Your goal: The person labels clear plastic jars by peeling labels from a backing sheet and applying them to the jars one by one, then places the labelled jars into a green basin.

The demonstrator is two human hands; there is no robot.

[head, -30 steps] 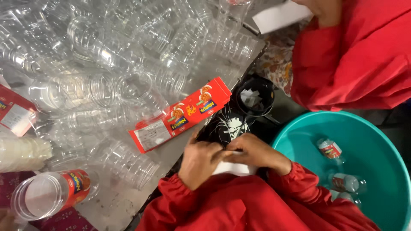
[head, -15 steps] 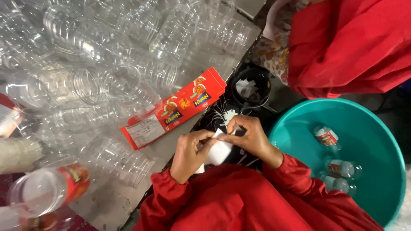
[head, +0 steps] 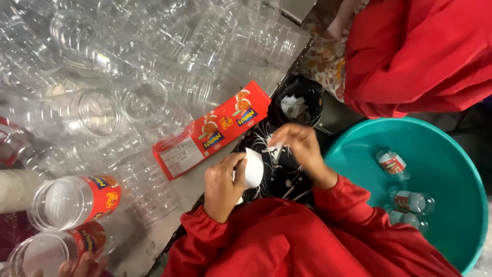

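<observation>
We see the left hand [head: 221,187] grasping a white roll of backing paper [head: 252,167], fingers curled round it. Just right of the roll, the right hand [head: 302,149] pinches a small pale strip [head: 271,147] between its fingertips. Both hands hover over a black patterned cloth [head: 279,177]. Left of the roll lies a red label sheet [head: 212,129] on the table, clear plastic jars [head: 102,61] beyond it. Right of the roll sits a teal basin [head: 451,169] with small bottles [head: 392,164]. Above it, a black cup [head: 300,102] holds paper scraps.
</observation>
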